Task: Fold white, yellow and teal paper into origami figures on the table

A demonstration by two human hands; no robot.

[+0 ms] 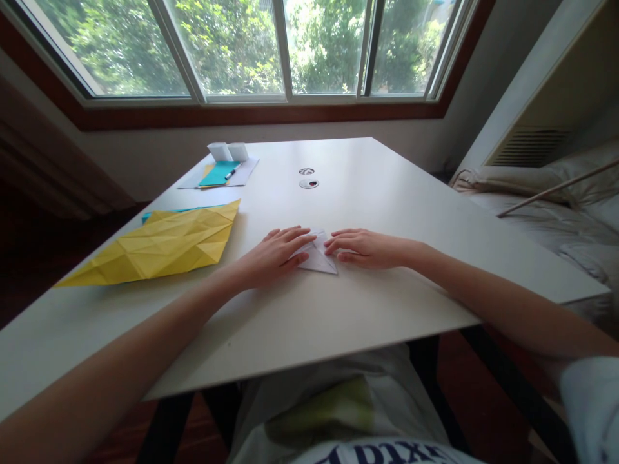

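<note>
The folded paper [320, 256] lay on the worktop [387, 193], its left part hidden under the left hand [275, 255], loosely spread. The right hand [365, 247], half curled, touched its right side; whether it pinched there, I couldn't tell.

A Wide Window [285, 96] Is Brightening the Room

Green trees [232, 48] are showing beyond its reddish-brown frame [290, 115]. A pale wall [159, 147] is running below. A white table [401, 206] is catching a soft shine, with dark red floor [206, 432] showing underneath. A curtain [53, 148] is hanging at left; pale cushions [546, 198] are lying at right.
</note>
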